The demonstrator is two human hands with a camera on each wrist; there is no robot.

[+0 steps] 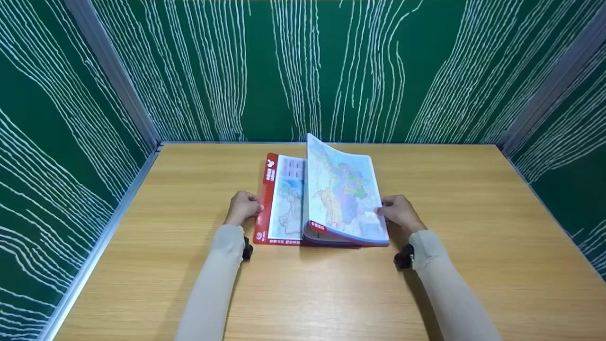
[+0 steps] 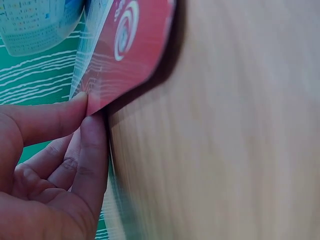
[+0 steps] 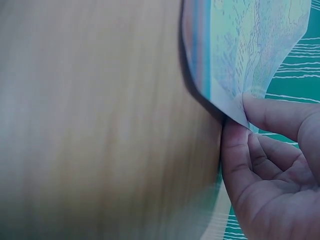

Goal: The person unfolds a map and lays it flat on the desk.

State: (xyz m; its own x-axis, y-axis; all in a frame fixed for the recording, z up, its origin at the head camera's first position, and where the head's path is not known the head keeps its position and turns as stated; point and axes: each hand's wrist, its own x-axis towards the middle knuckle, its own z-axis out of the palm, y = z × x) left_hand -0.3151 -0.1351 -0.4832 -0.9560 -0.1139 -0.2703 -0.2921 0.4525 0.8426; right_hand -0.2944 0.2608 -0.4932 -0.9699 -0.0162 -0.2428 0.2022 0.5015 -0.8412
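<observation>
A folded, glossy printed map [image 1: 348, 199] lies on the table. Its left panel has a red border [image 1: 265, 213] with white lettering and a printed map inside. The right part bows upward, its left edge standing raised and hiding some of the panel below. At the red border's outer edge, my left hand [image 1: 243, 207] pinches the sheet between thumb and index finger, as the left wrist view shows up close. Opposite it, my right hand [image 1: 400, 213] pinches the right edge, thumb on top [image 3: 272, 115] and index finger underneath.
The wooden table [image 1: 189, 284] spreads out around the map on every side. Green panels [image 1: 265, 71] with white wavy lines stand behind it and at both sides, with grey posts [image 1: 113, 71] at the corners. A dark device sits on each wrist.
</observation>
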